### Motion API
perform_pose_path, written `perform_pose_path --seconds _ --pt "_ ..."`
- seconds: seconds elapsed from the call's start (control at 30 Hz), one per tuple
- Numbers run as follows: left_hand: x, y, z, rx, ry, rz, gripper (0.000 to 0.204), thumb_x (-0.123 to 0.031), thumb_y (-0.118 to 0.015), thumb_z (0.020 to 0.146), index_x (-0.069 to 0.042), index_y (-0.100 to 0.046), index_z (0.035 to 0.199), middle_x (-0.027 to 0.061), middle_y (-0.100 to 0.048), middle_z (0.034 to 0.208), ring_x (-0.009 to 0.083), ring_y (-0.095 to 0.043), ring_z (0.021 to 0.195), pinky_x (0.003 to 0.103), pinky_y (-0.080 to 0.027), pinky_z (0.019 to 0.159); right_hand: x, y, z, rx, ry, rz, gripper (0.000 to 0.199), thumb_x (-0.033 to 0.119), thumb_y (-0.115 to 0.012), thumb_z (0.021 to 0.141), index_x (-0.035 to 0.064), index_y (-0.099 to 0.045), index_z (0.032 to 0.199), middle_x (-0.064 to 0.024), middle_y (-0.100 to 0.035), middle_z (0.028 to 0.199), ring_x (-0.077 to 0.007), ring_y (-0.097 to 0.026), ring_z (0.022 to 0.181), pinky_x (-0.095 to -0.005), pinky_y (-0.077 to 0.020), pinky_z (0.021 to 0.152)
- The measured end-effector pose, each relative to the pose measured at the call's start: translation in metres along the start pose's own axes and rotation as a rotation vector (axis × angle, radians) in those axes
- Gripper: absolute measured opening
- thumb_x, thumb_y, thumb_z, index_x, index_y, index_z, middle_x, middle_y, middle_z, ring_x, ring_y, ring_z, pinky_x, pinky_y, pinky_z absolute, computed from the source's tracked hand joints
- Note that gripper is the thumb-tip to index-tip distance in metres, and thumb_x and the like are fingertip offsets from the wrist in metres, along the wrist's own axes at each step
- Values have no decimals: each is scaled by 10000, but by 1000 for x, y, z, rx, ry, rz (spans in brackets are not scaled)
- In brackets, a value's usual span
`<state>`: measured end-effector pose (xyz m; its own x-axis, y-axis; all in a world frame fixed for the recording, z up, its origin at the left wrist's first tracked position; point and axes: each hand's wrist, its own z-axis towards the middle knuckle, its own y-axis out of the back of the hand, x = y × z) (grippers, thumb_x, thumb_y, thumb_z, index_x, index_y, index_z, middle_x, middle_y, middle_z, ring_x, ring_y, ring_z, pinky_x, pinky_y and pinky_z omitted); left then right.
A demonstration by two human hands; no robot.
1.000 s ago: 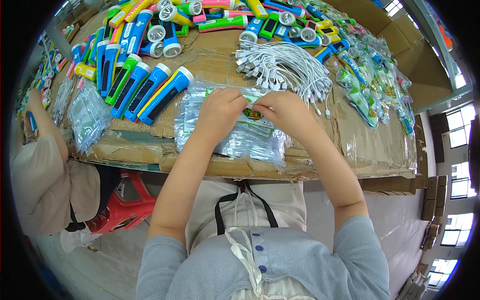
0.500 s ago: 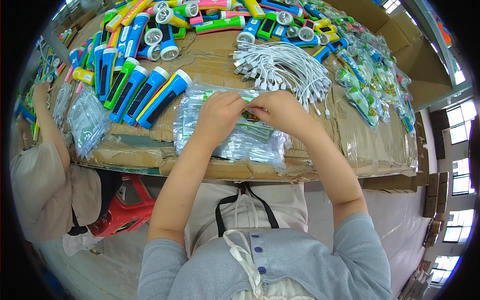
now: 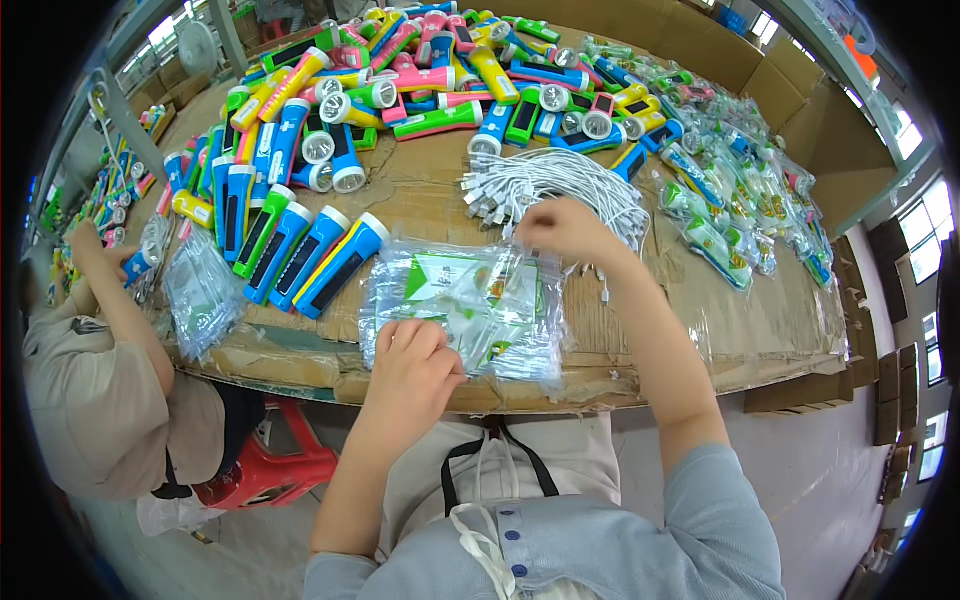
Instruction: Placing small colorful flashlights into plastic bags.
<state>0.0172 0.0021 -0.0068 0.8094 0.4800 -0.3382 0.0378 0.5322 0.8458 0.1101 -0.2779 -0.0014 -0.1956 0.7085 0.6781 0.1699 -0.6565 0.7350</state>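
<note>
A stack of clear plastic bags (image 3: 390, 285) with green and white printing lies at the table's near edge. Fingers curled, my left hand (image 3: 415, 365) is at the near left of the stack, closed on the edge of a clear bag that looks creased and partly raised. Beyond the stack's far right corner is my right hand (image 3: 568, 232), its fingers bent down and pressed together beside the white USB cables (image 3: 575, 185). Whatever its fingertips hold is hidden. Left of the stack, several solar flashlights (image 3: 340, 268) in blue, green and yellow lie side by side.
A heap of colourful flashlights (image 3: 430, 80) covers the far table. Bagged flashlights (image 3: 735, 200) lie at the right. More folded clear bags (image 3: 200, 295) lie at the left, near a co-worker's arm (image 3: 130, 305) and a red stool (image 3: 290, 460). Worn cardboard (image 3: 680, 300) covers the table.
My hands have moved apart: the left came nearer to me, the right moved slightly right toward the cables. The view has tilted up. The co-worker's hand now has a blue flashlight at it.
</note>
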Motion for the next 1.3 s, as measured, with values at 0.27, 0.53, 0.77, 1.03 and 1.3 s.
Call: perform_pose_path --seconds 0.27,0.53,0.77,1.03,1.3 --pt "5 -22 11 -244 502 -148 211 -144 -716 725 -37 -586 851 83 -515 769 261 -521 737 365 -404 629 -64 44 50 -528 -143 -804 131 196 -642 770 108 -661 865 -82 -580 883 -275 -577 931 -427 -499 720" --pt "57 -23 24 -100 721 -136 370 -281 -688 731 -90 -632 1044 140 -597 858 304 -581 802 396 -457 704 39 73 20 -873 82 -654 100 175 -582 844 83 -610 873 -76 -643 830 -271 -629 732 -389 -509 640" --pt "72 -22 32 -326 621 -191 258 -282 -695 747 -42 -691 841 153 -626 801 282 -592 780 365 -460 691 127 -8 -24 -478 573 621 121 115 -475 929 5 -428 948 -88 -606 723 -206 -640 672 -335 -516 607" --pt "44 -13 42 -541 714 -366 118 -101 -657 740 -45 -659 845 74 -556 574 225 -543 522 339 -426 531 75 -69 -36 34 213 -740 162 77 -597 761 65 -539 911 -123 -623 770 -287 -636 693 -401 -494 570" --pt "65 -16 35 -508 805 -284 169 -132 -625 780 -15 -604 902 70 -557 571 217 -559 500 340 -442 511 86 -61 -36 384 587 -1222 48 111 -606 715 70 -618 735 -71 -562 793 -202 -585 784 -312 -485 531"
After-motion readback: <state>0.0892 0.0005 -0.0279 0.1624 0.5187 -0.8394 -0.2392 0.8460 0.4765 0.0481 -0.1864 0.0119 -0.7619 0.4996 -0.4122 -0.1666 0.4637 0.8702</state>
